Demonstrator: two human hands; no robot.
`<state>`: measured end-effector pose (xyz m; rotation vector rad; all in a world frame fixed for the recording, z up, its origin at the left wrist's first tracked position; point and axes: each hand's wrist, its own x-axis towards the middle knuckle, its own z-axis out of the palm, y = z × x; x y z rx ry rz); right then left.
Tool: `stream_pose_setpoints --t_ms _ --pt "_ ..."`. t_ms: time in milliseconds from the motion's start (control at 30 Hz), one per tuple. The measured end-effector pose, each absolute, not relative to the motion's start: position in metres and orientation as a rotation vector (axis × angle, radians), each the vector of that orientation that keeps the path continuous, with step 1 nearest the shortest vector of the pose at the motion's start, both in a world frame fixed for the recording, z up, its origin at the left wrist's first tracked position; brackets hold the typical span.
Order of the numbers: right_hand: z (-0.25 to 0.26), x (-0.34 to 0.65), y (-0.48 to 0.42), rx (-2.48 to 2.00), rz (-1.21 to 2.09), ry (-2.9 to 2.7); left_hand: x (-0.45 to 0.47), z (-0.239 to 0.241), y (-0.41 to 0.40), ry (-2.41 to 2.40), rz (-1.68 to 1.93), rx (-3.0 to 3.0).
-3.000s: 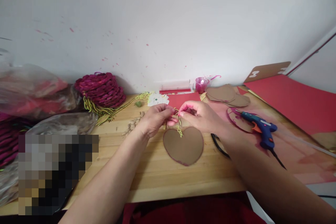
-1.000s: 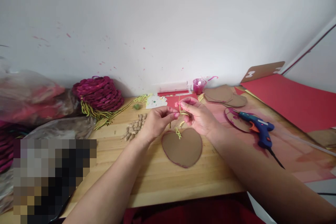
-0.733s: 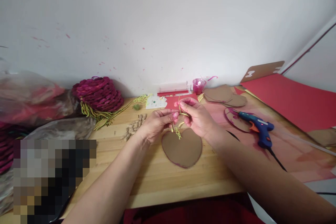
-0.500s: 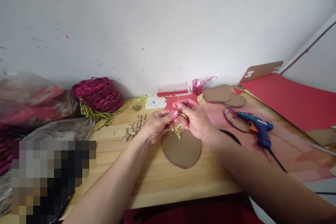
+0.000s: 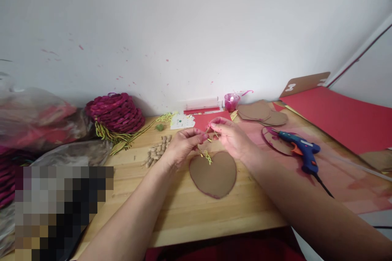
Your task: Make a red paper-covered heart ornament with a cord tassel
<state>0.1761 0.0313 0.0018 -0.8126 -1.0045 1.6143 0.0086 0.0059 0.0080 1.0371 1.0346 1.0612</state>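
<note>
Well, from where I stand, a thin yellow-green cord point(image 5: 208, 129) is up off the tabletop point(image 5: 183, 216), strung between two hands just past the top of a cardboard heart point(image 5: 213, 179). The left hand point(image 5: 185, 143) has its grip pinched on the cord, thumb against fingers, and the right hand point(image 5: 231, 138) likewise nips it between thumb and forefinger, the fingertips of both almost meeting. A short end hangs under the left hand. Below them the heart lies flat with its dark purplish edge, and a little curly tuft of yellow yarn point(image 5: 208, 157) sits at its notch. Left of the hands there's a scatter of peanut-like pieces point(image 5: 157, 151); behind them, a small red sheet point(image 5: 212, 119) next to a white scrap point(image 5: 183, 121) marked with a green star. Further back, near the wall, stands a pink-stained clear cup point(image 5: 232, 102), with stacked cardboard pieces point(image 5: 255, 110) to its right. Over on the right, a blue glue gun point(image 5: 306, 151) lies with its nozzle over a purple-rimmed cardboard piece point(image 5: 277, 142). Away to the left sits a thick magenta coil point(image 5: 116, 112), yellow-green strands point(image 5: 113, 138) spilling from its foot, beside bulging plastic bags point(image 5: 36, 116).
</note>
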Motion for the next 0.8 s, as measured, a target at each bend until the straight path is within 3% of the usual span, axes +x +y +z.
stream_pose_setpoints --t_ms 333,500,633,800 --pt "0.004 0.183 0.037 -0.754 1.633 -0.961 0.015 0.011 0.0 0.911 1.049 0.932" --pt "0.001 0.188 0.045 -0.919 1.411 -0.98 0.012 0.009 0.003 0.891 1.093 0.901" --pt "0.004 0.192 0.045 -0.994 1.251 -1.233 0.01 0.007 0.006 0.901 1.167 0.95" --pt "0.009 0.187 0.031 -1.0 1.444 -1.6 0.008 0.001 0.009 0.974 1.214 1.253"
